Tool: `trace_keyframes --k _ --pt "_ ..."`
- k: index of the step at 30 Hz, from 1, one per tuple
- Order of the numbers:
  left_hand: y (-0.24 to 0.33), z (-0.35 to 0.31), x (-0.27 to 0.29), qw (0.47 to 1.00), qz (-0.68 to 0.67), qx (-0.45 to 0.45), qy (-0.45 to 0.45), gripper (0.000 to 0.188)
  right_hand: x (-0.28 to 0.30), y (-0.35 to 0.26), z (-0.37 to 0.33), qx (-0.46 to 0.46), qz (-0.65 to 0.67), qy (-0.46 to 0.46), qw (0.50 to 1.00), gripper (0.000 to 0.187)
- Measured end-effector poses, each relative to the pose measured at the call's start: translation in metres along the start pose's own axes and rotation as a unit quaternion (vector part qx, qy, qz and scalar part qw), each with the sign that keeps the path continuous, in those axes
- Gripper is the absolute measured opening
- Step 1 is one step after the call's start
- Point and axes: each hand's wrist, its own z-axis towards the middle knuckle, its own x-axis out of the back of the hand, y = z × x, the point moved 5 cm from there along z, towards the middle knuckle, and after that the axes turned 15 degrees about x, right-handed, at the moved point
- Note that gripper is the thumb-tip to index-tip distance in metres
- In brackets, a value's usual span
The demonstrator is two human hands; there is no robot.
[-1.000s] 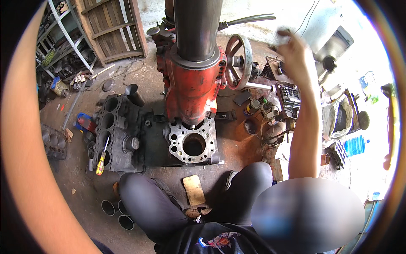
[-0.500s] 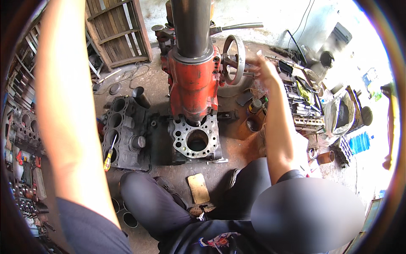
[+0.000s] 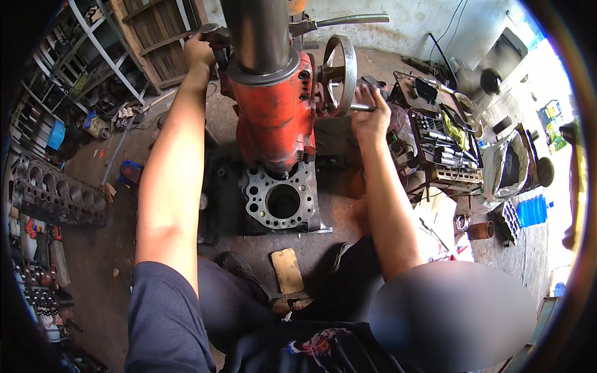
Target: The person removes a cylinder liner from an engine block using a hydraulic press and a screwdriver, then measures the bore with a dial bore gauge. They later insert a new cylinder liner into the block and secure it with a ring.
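A red boring machine with a thick dark column stands over an engine block, whose flat top and round bore show in front of it. My left hand is closed at the dark round knob on the machine's left side; its fingertips are partly hidden. On the right side sits a metal handwheel with a short crank handle. Around that handle my right hand is loosely closed, its fingers pointing up and away.
A tray of tools stands at the right, beside an open white sack. Another engine block lies at the far left. A tan flat piece rests on the floor between my feet. Wooden slats lean at the back left.
My left arm has come down and inward, and its hand now reaches the knob. My right hand has moved onto the crank handle. The view has shifted somewhat.
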Motion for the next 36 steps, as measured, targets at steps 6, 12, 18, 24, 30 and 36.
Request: trace_keyframes --k 6,12,18,24,30,36 --pt "-0.005 -0.004 -0.007 0.988 -0.133 -0.080 -0.019 0.021 -0.037 0.045 -0.029 -0.120 -0.145 -0.312 0.931 0.033" --pt "-0.003 0.010 -0.011 0.943 -0.318 0.053 -0.085 0.020 -0.048 0.052 -0.030 -0.201 -0.132 -0.212 0.947 0.033" --pt "-0.006 0.002 -0.018 0.841 -0.483 0.143 -0.198 0.016 -0.051 0.041 -0.037 -0.146 -0.155 -0.251 0.944 0.034" --pt "-0.017 0.008 -0.014 0.861 -0.463 0.139 -0.159 0.014 -0.054 0.039 -0.040 -0.137 -0.195 -0.254 0.937 0.034" --pt "0.049 -0.057 0.050 0.913 -0.391 0.076 0.089 0.016 -0.045 0.042 -0.033 -0.114 -0.242 -0.263 0.927 0.034" --pt "0.194 -0.238 0.056 0.840 -0.376 -0.344 0.187 0.016 -0.037 0.053 -0.026 -0.187 -0.119 -0.170 0.960 0.031"
